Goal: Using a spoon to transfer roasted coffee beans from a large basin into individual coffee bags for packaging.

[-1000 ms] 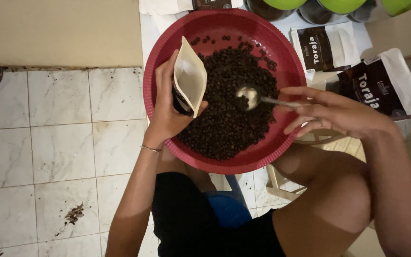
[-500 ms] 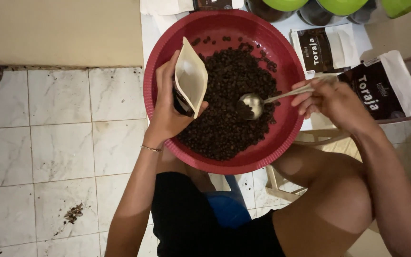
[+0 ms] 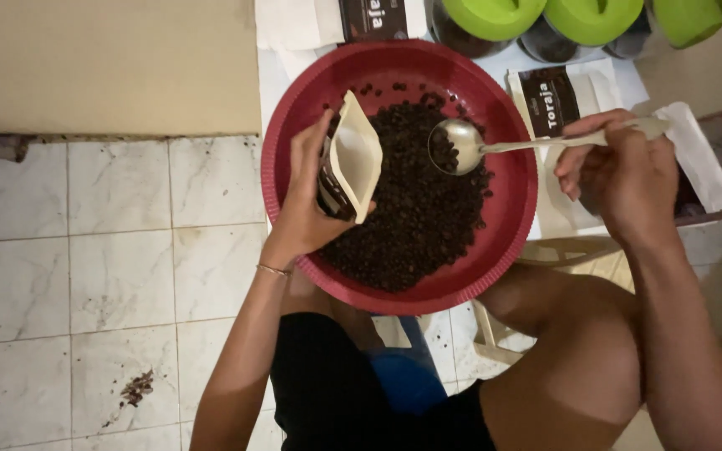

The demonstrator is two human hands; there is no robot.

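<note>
A round red basin (image 3: 511, 125) holds a heap of dark coffee beans (image 3: 415, 209). My left hand (image 3: 309, 200) grips a small pouch (image 3: 353, 159), cream inside and dark outside, held open and tilted over the left half of the basin. My right hand (image 3: 620, 167) holds a metal spoon (image 3: 461, 144) by its long handle. The spoon's bowl lies at the top right of the bean heap with a few beans at its edge.
White-and-black pouches (image 3: 557, 100) lie flat to the right of the basin and another (image 3: 373, 17) behind it. Jars with green lids (image 3: 591, 17) stand at the back. A white stool (image 3: 545, 250) sits under the basin. Spilled beans (image 3: 137, 388) dot the tiled floor.
The spoon has swung from the heap's middle up toward its top right, and my right hand has turned so the handle points right. The pouch in my left hand has barely moved.
</note>
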